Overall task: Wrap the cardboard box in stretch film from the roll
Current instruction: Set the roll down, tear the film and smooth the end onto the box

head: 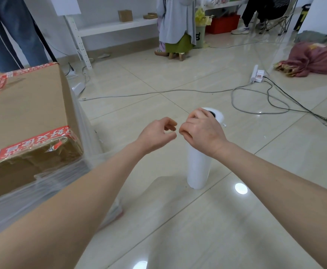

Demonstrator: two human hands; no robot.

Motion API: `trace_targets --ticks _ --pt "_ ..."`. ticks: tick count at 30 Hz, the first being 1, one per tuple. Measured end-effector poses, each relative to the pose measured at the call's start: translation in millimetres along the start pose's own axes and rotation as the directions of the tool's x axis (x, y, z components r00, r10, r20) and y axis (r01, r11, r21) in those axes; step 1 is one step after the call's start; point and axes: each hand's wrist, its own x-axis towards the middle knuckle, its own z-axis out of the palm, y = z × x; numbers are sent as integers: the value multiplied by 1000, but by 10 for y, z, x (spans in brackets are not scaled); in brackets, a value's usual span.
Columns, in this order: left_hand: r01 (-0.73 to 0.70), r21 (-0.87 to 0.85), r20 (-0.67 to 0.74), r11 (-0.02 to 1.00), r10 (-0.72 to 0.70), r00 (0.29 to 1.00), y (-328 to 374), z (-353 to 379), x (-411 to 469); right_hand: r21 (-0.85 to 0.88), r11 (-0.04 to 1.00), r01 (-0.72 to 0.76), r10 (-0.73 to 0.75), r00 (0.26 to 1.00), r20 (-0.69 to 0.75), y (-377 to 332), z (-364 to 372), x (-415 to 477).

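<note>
Starting with the stretch film roll (198,167): upright on the tiled floor (255,220), about mid-frame, well apart from the cardboard box (23,105) over on the left; already some film (42,183) round the lower sides of that box, clear and wrinkly, none over the red-taped top; a loose bit trailing onto the floor by the near corner too.

Got the right hand (203,133) draped on the top end of the roll, fingers curled down over the rim and upper side, thumb and forefinger bunched together like picking at the film edge; left hand (156,134) just beside it, not touching the roll, fingers loosely curled with a small gap to the thumb; can't tell whether pinching a scrap of clear film or nothing at all.

Reads as mid-job, honestly: hunting for the free end before another pass round the box; maybe halfway. For the next move: probably needs a peeled-up edge, a firm hold on the roll, then carrying it back over and tacking the film onto the wrapped side.

Further out: grey cables (178,92) snaking across the tiles plus a power strip (254,73); a pinkish cloth bundle (313,61); white shelving (110,28); people (176,22) standing at the back. Cables and that loose film underfoot as the obvious trip hazards when circling the box.
</note>
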Motion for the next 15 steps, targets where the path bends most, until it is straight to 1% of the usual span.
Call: trace_targets --ticks 1,3,5,6,7,8,10,11,15 --pt "-53 69 38 996 51 998 6 11 -17 10 1000 -14 14 1000 -5 -2 2 7" --pt "-120 256 52 959 111 993 10 52 -42 1 999 -49 48 998 26 5 13 2" --pt "-117 403 0 908 128 992 12 93 -59 -17 998 -65 66 996 60 15 14 -4" --pt "-96 429 -45 898 127 991 8 109 -64 -17 997 -72 74 994 84 15 11 -7" --pt "-71 411 -82 909 115 990 -3 120 -71 -9 997 -80 80 991 111 21 7 -8" --pt "-46 355 -104 934 89 991 -15 126 -78 -4 996 -84 84 986 145 30 5 -9" --pt "-16 197 -97 980 36 995 -55 122 -90 -41 997 -68 75 970 229 39 -10 -15" --pt "-16 144 -86 989 29 996 -73 114 -99 -68 997 -48 64 964 259 39 -15 -19" --pt "-43 36 -71 998 46 996 -125 111 -101 -176 984 10 53 936 347 13 -40 -7"
